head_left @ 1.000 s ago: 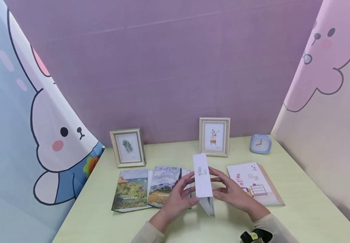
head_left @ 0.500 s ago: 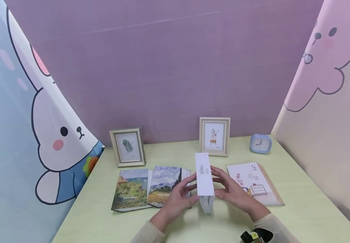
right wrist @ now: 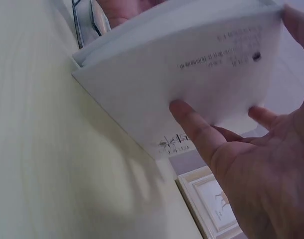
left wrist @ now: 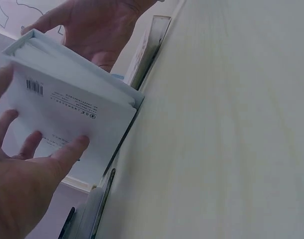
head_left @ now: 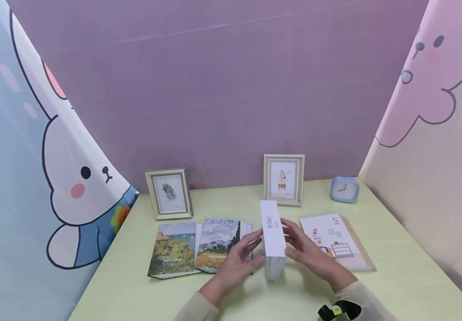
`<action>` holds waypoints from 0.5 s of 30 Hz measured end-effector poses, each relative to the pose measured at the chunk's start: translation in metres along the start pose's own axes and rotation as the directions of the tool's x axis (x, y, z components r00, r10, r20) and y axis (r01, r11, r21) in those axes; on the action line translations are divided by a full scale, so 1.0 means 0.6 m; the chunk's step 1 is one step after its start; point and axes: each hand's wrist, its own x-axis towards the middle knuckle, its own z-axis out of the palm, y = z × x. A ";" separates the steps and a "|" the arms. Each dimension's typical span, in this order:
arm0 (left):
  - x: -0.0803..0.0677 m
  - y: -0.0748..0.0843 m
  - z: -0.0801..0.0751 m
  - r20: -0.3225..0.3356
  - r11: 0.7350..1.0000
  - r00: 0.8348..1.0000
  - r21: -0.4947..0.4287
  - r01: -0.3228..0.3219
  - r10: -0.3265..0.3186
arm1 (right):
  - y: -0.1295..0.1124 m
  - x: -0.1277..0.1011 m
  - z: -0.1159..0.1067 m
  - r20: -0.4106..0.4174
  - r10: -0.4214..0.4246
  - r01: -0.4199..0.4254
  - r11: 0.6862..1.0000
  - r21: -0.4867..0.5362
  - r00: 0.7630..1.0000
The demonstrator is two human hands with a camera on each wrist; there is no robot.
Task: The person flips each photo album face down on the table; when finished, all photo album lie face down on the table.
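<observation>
A thick white hardcover album (head_left: 273, 229) stands on edge on the table, its lettered spine facing up and its pages facing down. My left hand (head_left: 235, 263) is at its left cover, spread fingertips touching the printed, barcoded face (left wrist: 67, 119) in the left wrist view. On the opposite cover, fingertips of my right hand (head_left: 311, 254) press with fingers spread; in the right wrist view the thumb and fingers (right wrist: 197, 129) lie against the white face. The album's lower edge meets the tabletop in both wrist views.
Two photo albums (head_left: 172, 249) with painted landscape covers lie overlapping at left. A white illustrated album (head_left: 337, 243) lies at right. Behind stand a leaf picture frame (head_left: 169, 195), a potted-plant picture frame (head_left: 283, 179) and a blue clock (head_left: 344, 189). A purple curtain (head_left: 215, 98) backs the table.
The white album has shifted slightly right and turned, so its spine and page edges show differently. Both hands have moved a little with it.
</observation>
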 end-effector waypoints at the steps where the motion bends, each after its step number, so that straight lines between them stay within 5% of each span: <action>1: 0.000 -0.001 0.000 0.000 1.000 1.000 0.002 -0.005 0.005 | -0.001 -0.001 0.000 0.004 0.015 -0.015 1.000 0.015 1.000; 8: -0.002 -0.004 0.003 0.008 0.997 1.000 0.078 0.016 -0.017 | 0.000 -0.002 -0.003 -0.077 0.099 -0.098 0.995 0.018 0.992; 15: -0.004 -0.010 0.004 -0.014 0.985 0.999 0.166 0.051 -0.050 | 0.002 -0.002 -0.006 -0.120 0.043 -0.046 0.999 -0.026 0.992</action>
